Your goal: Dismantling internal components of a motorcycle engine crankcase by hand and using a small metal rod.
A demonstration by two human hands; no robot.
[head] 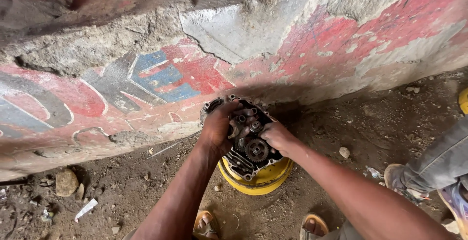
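Crumbling concrete wall [243,30], its red and blue paint flaking, fills the upper half of the frame, and we crouch just below it over bare dirt ground [146,191]. Open ground lies to the lower left, broken only by a stone [66,181] and a white scrap [86,209]; at the right edge another person's grey trouser leg [441,159] and shoe [397,176] crowd in. Our sandalled feet [312,224] sit at the bottom edge. At centre, a greasy, dark engine casing [243,140] rests on a yellow round container [256,176], its toothed gears [257,149] exposed and facing up toward us; its long axis runs from upper left to lower right. Our left hand [219,128] clasps the casing's upper left rim, the grip closed around it. Our right hand [274,135] pinches a small part among the gears.
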